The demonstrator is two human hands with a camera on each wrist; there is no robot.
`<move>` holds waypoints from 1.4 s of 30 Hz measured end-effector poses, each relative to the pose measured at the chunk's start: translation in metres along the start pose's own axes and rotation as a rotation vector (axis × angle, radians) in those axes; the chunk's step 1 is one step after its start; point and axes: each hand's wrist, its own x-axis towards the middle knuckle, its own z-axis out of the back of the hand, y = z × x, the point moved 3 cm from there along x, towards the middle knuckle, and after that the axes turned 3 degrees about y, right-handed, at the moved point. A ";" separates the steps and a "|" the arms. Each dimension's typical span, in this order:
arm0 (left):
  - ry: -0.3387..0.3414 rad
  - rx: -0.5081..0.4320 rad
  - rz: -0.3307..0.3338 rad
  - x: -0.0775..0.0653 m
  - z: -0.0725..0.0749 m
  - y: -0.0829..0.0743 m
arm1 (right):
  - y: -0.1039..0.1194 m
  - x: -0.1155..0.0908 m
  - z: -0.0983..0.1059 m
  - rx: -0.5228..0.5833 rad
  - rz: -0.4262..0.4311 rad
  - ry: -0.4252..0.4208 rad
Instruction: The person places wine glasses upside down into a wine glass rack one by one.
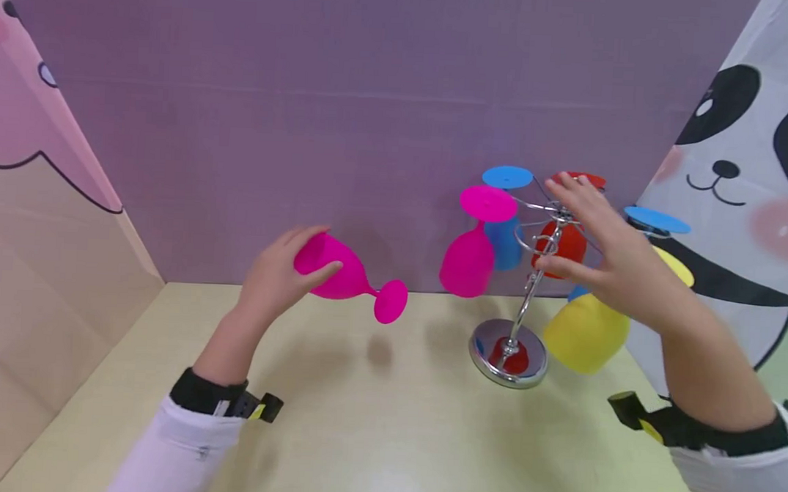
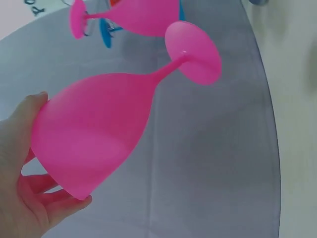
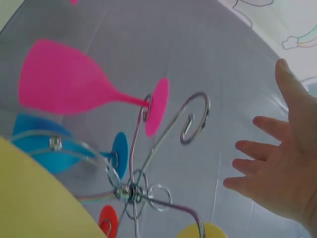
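My left hand [image 1: 277, 274] grips a pink plastic wine glass [image 1: 340, 269] by the bowl near its rim, thumb on one side and fingers on the other. The glass is held above the table, tilted, its round foot [image 2: 195, 52] pointing away from the hand. A chrome wine glass rack [image 1: 531, 292] stands to the right, with a second pink glass [image 1: 467, 264] hanging upside down by its foot. My right hand [image 1: 621, 263] is beside the rack's top with fingers extended and nothing held. In the right wrist view a bare curled hook [image 3: 195, 119] lies close to that hand.
Upside down on the rack also hang a blue glass [image 1: 508, 245], a red glass [image 1: 572, 246] and a yellow glass [image 1: 588, 331]. The rack's round base [image 1: 478, 356] rests on the pale table [image 1: 392, 437]. A grey-purple cloth [image 1: 307, 125] rises behind, and a panda-print cloth [image 1: 731, 231] on the right.
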 end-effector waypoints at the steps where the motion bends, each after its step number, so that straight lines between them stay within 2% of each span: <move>1: -0.011 -0.022 0.008 -0.005 0.001 -0.001 | 0.002 -0.004 -0.004 0.014 0.028 -0.013; 5: -0.030 -0.163 0.032 -0.021 0.002 -0.001 | 0.006 -0.017 -0.023 0.090 0.127 -0.056; 11: -0.030 -0.458 0.043 -0.041 -0.007 0.001 | 0.005 -0.033 -0.056 0.159 0.247 -0.122; 14: -0.023 -0.582 0.082 -0.051 -0.015 0.000 | 0.004 -0.039 -0.074 0.151 0.266 -0.146; 18: -0.007 -0.701 0.189 -0.062 -0.028 0.001 | 0.007 -0.052 -0.093 0.144 0.262 -0.216; 21: -0.003 -0.778 0.246 -0.069 -0.037 0.000 | 0.009 -0.059 -0.105 0.169 0.239 -0.237; 26: 0.002 -0.887 0.294 -0.079 -0.049 -0.007 | 0.004 -0.059 -0.128 0.282 0.185 -0.181; 34: 0.022 -1.134 0.346 -0.092 -0.066 -0.022 | -0.004 -0.052 -0.167 0.674 0.170 -0.057; 39: 0.061 -1.253 0.372 -0.096 -0.078 -0.028 | -0.001 -0.052 -0.183 0.823 0.115 -0.033; 42: 0.086 -1.320 0.391 -0.097 -0.086 -0.033 | 0.003 -0.051 -0.190 0.894 0.125 -0.019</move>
